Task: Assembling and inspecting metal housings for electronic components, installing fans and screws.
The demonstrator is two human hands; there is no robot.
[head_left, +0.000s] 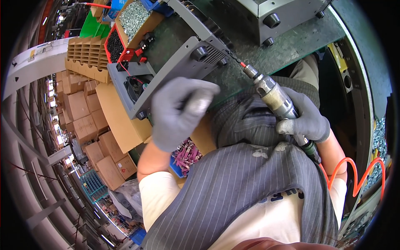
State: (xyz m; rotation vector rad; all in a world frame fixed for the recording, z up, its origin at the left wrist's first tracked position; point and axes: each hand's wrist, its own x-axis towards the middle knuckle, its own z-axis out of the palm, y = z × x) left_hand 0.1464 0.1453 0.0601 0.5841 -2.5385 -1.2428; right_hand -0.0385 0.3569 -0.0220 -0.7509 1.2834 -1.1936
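In my gloved right hand is an air screwdriver, gripped around its metal body and tilted up to the left. Its thin bit ends close to the corner of a grey metal housing with black round feet and vent slots; whether it touches, I cannot tell. My gloved left hand is raised in front of that housing, its fingers curled and pinched toward the thumb. Anything between those fingertips is hidden. Behind the left hand, a grey panel with a black fan and wires shows beside the housing.
A second grey unit stands on the dark green bench at the far right. Silver screws and a red bin of black screws sit far left. Purple parts fill a blue bin. An orange coiled hose hangs at right.
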